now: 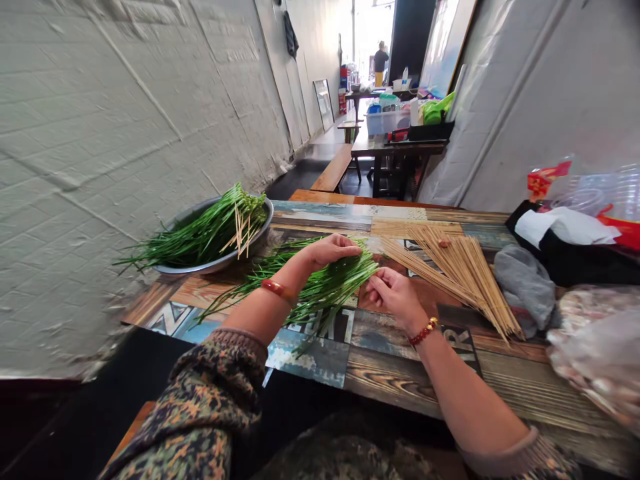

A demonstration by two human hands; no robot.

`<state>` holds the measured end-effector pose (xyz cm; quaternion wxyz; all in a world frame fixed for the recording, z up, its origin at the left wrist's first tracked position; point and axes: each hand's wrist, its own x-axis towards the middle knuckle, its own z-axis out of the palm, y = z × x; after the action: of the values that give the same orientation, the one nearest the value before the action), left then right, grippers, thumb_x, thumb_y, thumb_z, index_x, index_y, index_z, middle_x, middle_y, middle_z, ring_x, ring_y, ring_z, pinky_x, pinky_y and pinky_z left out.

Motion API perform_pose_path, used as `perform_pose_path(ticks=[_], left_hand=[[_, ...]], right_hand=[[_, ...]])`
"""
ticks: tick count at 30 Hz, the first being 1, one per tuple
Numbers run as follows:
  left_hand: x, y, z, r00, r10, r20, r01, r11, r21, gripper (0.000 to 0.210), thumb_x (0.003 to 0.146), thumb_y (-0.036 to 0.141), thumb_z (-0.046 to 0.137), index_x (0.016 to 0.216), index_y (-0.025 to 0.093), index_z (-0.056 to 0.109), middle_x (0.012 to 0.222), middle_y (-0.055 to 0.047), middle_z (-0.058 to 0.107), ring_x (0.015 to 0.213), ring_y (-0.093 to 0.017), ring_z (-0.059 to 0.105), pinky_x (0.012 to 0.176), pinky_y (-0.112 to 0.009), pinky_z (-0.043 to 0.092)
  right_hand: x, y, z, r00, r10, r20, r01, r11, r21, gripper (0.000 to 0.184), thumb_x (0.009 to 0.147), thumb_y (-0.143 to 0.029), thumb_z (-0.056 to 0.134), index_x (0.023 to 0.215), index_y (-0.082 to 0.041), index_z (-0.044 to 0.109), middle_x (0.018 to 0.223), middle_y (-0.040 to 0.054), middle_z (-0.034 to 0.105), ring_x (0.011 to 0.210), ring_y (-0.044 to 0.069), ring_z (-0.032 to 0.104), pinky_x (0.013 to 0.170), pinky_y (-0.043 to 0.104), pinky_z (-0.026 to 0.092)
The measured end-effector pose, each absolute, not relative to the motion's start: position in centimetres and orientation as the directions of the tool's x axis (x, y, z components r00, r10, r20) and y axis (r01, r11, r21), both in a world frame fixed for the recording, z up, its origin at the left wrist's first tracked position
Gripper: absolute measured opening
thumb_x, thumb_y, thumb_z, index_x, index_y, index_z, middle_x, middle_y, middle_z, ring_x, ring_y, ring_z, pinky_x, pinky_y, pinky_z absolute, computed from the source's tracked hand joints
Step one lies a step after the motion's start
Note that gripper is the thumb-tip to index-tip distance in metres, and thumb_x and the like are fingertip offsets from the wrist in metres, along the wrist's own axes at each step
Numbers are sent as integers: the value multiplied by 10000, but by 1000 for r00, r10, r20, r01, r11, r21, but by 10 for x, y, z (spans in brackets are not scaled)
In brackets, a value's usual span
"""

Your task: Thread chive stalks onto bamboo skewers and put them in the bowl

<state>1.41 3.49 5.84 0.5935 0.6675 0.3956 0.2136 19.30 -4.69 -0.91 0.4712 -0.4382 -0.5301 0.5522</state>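
A loose bunch of garlic chives (320,293) lies on the patterned wooden table (400,377), its cut ends pointing right. My left hand (333,252) reaches over the top of the bunch, fingers closed on stalks near those ends; part of the grip is hidden. At the right tip of the bunch, my right hand (393,293) has thumb and fingers pinched at the stalk ends. Bamboo skewers (460,273) are fanned out on the table to the right of my hands. To the left, a metal bowl (213,267) holds more chives with several skewered bundles on top.
A grey plastic bag (524,283) and a clear bag of pale pieces (595,340) lie at the right. Behind them is a black bag (575,257) with white paper. A wall stands close on the left. Farther back are benches, another table (400,143) and a person (381,63).
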Motion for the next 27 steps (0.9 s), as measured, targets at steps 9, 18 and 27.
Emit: perform_pose_path(ticks=[9,18,27], left_hand=[[29,26,51,617,742,-261,354,35,935,495,683,578,646,559,120,503,481,44,426,424,-37,329,418,-198,227],[28,25,49,581,760,-291,344,94,934,490,670,560,667,531,123,494,455,41,435,408,-41,345,413,-201,238],[20,21,51,671,658,-341,335,142,932,431,627,503,735,733,108,600,606,16,569,519,-67,469,498,-194,348]], right_hand=[[195,-45,-15,-54,994,99,31,100,-994,329,821,-527,525,880,-205,556,505,-62,528,389,93,506,356,181,406],[190,-44,-21,-32,997,66,-15,65,-998,314,818,-517,534,821,-203,528,513,-33,582,411,126,563,399,226,469],[193,-45,-19,-14,997,79,-16,79,-997,314,833,-513,530,807,-200,525,539,-33,577,440,118,565,424,223,476]])
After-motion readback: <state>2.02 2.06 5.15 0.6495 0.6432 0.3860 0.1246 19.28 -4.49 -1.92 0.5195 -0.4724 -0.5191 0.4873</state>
